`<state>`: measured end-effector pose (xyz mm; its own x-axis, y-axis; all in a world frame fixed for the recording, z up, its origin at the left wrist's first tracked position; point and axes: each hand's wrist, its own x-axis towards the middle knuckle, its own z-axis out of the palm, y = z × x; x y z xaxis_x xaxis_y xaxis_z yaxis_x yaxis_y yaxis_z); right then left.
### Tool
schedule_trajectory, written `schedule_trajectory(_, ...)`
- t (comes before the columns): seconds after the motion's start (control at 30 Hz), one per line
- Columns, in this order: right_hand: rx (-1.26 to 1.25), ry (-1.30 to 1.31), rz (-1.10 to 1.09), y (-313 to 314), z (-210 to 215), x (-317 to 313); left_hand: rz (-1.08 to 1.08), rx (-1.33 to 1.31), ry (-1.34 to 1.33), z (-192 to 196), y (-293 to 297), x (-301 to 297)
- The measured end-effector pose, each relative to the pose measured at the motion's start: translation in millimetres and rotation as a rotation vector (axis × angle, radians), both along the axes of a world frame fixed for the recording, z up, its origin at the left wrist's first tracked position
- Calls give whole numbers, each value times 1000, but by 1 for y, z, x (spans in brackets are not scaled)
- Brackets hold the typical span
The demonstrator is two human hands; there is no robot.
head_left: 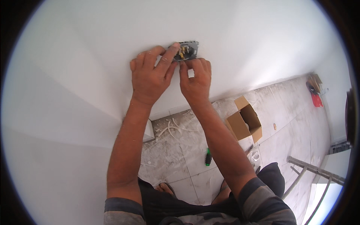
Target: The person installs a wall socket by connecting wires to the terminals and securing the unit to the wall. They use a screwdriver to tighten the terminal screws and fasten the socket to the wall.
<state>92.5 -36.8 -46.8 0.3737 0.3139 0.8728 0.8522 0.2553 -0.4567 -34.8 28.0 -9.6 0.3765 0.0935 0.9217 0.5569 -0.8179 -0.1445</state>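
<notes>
Grey socket (190, 48) is filling left hand's (150, 77) clasp, right hand's (197, 80) parted fingers (183, 69) touching it, right-side box (237, 128) holding something white (246, 126).

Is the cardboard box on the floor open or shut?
Open: the cardboard box has its flaps spread outward, and its inside shows.
</notes>
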Motion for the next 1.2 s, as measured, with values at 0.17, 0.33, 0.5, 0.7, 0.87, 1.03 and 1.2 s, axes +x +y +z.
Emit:
schedule_trajectory(0.17,-125,45,39,6,-13,6,-25,34,15,-10,12,0)
schedule_trajectory(0.33,-620,-209,193,-54,16,67,60,171,124,-6,16,-7)
schedule_trajectory(0.5,-1065,-207,112,-163,34,170,55,220,147,-6,29,-13)
schedule_trajectory(0.7,-1372,144,-255,-349,-69,244,-20,273,276,1,51,-21)
schedule_trajectory(0.87,-1399,692,-289,-501,-222,215,15,205,246,2,43,-22)
schedule_trajectory(1.03,-1433,1055,-192,-505,-304,149,126,152,189,-11,13,-11)
schedule_trajectory(1.2,-1499,1054,-182,-528,-361,168,72,47,105,-1,2,-2)
